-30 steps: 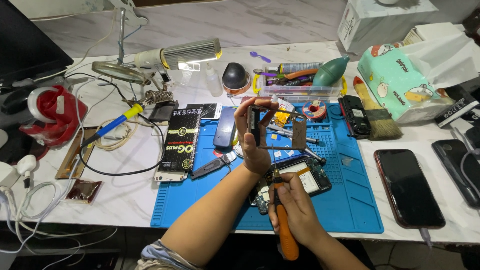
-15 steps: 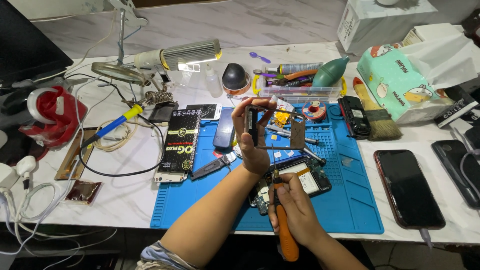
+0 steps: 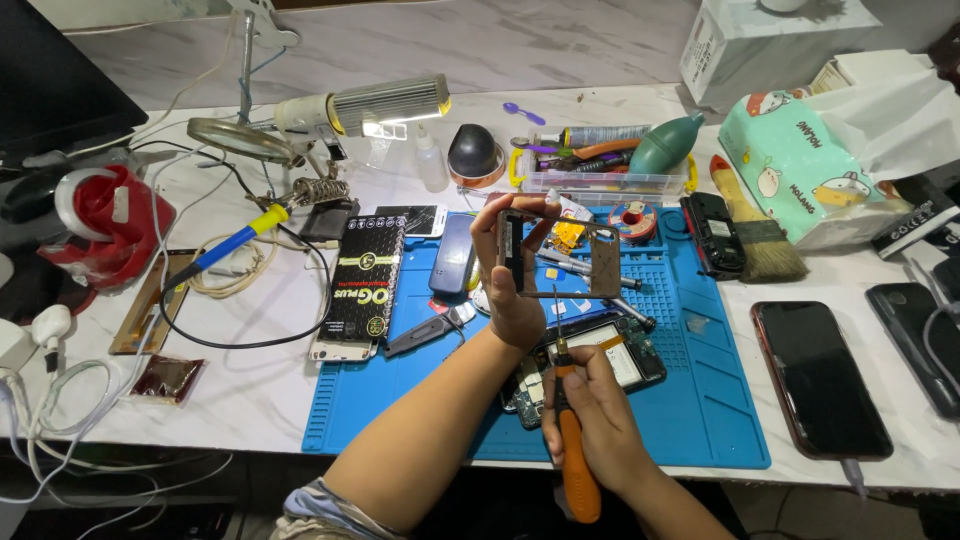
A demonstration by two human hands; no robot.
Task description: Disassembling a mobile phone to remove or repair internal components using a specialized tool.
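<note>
Phone repair bench: soldering iron (image 3: 232, 240) (opened phones (image 3: 590, 372)).

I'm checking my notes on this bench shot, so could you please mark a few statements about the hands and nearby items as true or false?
1. The left hand holds a phone frame up above the blue mat. True.
2. The right hand grips a green-handled brush. False: an orange-handled screwdriver.
3. An opened phone lies on the mat. True.
4. The black phone at the right lies on the mat. False: it lies on the white table.
</note>
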